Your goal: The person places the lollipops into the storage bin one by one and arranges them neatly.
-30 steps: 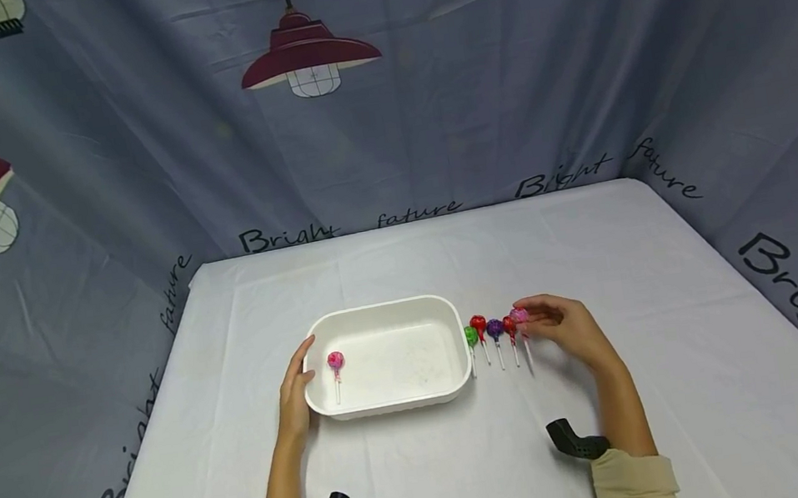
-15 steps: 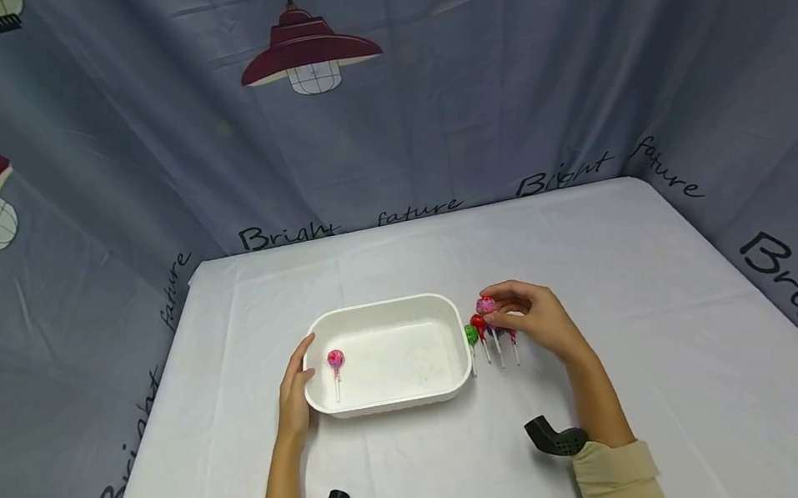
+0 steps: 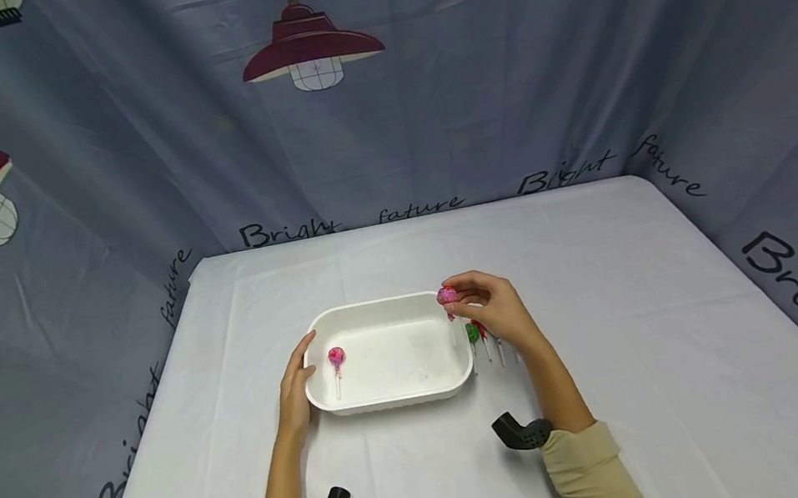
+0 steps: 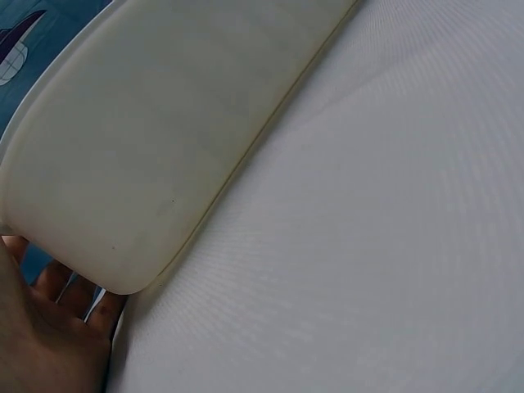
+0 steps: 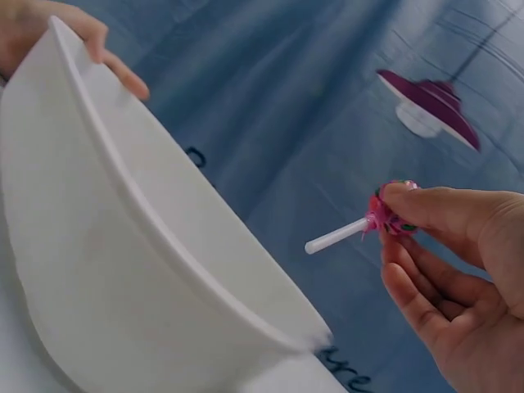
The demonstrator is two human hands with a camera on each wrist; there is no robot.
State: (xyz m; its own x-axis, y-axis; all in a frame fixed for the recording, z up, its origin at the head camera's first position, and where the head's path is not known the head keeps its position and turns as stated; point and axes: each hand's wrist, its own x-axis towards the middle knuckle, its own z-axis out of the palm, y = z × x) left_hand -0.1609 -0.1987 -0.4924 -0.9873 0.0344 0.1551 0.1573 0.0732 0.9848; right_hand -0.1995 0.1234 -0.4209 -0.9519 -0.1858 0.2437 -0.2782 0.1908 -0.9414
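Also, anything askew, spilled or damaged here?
Nothing stands out. The tray sits flat on the table, one lollipop lies inside, and the right hand pinches another lollipop. No spill visible. The remaining lollipops beside the tray are partly hidden by that hand, so can't check those fully.

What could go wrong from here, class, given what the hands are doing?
The pink lollipop, pinched by its head in the right hand, might slip. Its stick could catch the white tray. If the left hand, holding the tray's left end, pushes sideways, the tray may knock the green lollipop beside its other end.
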